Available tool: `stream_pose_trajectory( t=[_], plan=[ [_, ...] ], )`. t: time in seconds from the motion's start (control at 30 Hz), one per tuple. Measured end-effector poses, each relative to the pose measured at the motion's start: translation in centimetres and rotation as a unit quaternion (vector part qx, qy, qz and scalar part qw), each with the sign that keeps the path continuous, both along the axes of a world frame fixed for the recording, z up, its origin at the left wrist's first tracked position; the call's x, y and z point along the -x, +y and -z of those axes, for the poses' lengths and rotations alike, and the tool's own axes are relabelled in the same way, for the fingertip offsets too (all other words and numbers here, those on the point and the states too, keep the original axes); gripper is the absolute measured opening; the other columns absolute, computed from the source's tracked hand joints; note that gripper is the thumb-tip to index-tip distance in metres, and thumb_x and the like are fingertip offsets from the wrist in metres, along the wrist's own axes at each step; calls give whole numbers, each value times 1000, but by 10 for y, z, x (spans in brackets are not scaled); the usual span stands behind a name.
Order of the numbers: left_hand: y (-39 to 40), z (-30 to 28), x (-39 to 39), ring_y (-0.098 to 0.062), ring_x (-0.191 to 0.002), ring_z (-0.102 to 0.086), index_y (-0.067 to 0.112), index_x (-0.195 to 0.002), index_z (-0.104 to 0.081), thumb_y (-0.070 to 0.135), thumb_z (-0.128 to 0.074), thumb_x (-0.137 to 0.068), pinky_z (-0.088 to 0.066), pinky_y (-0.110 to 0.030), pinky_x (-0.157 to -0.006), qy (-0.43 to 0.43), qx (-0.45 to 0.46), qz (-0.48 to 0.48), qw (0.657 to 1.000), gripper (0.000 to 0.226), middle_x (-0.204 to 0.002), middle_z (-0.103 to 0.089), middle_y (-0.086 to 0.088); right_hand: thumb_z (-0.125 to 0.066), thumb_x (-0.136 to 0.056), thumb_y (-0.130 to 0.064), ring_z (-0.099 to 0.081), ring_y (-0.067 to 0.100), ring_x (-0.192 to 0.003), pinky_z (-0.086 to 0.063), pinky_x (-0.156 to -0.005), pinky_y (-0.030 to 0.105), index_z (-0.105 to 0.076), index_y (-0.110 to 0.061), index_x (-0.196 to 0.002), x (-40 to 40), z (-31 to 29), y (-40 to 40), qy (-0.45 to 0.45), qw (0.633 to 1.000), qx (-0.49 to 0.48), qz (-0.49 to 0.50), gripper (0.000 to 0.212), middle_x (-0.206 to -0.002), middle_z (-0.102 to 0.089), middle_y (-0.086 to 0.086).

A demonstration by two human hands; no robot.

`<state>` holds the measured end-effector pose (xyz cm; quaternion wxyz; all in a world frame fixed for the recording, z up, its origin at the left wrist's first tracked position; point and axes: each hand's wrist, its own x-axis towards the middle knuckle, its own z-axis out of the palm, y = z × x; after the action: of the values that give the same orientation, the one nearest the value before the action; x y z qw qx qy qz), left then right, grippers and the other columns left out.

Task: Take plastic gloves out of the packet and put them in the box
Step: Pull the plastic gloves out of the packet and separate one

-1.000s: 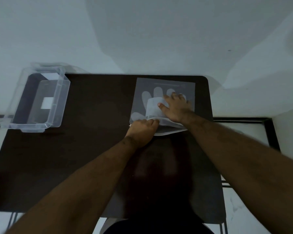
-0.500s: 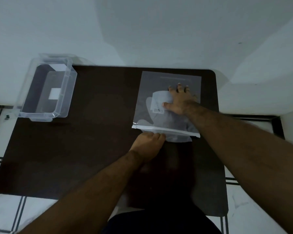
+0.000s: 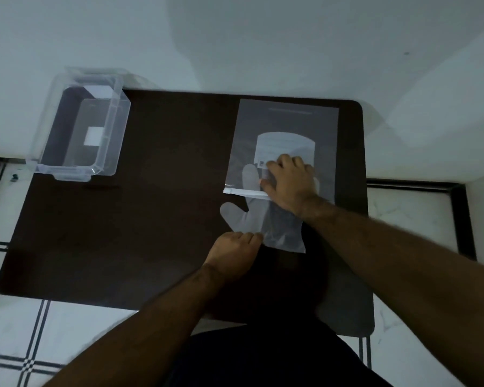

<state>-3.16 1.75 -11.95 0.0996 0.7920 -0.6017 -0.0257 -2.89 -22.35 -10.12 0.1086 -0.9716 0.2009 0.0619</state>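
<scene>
Translucent plastic glove (image 3: 259,219), half out of the clear zip packet (image 3: 284,129): left hand (image 3: 232,254) pinches its cuff, right hand (image 3: 289,182) presses the packet flat. Risk: thin film tearing or the stack dragging out.

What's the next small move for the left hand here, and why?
Probably keep drawing the glove toward the body. Its cuff and thumb are out past the zip edge of the packet, but the fingers lie inside. The left hand grips the cuff, and the right hand pins the packet flat.
</scene>
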Motion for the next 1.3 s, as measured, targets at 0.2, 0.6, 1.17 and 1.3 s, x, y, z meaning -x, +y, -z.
stream_pose_trajectory(
  t=[0.2,0.6,1.17,1.3],
  plan=[
    [19,1,10,-24,-57,-68,8,-109,-75,23,-88,-80,-55,-33,-53,0,21,-10,1000,35,-77,-73,-3,-52,-94,-64,-54,30,-119,-46,-100,53,-54,-28,-135,2,6,2,-6,1000,8,5,55,-130,-56,5],
    [66,3,43,-25,-61,-72,8,-113,-74,23,-85,-85,-62,-36,-56,33,-12,-14,999,34,-83,-76,-5,-52,-97,-60,-50,34,-134,-38,-112,64,-54,-22,-137,16,5,7,-21,1000,5,-11,56,-143,-54,7],
    [121,3,61,-23,-56,-67,14,-111,-73,27,-57,-97,-56,-36,-53,63,15,-38,997,25,-77,-73,-1,-50,-101,-62,-59,26,-118,-38,-112,60,-68,-23,-115,144,8,121,-40,968,-25,-247,45,-122,-67,4],
    [136,1,59,-21,-56,-66,9,-129,-72,28,-55,-99,-55,-33,-51,49,16,-34,998,39,-77,-74,-2,-45,-102,-65,-59,27,-120,-38,-111,61,-68,-22,-119,140,11,119,-28,966,-23,-255,52,-125,-67,5]
  ],
)
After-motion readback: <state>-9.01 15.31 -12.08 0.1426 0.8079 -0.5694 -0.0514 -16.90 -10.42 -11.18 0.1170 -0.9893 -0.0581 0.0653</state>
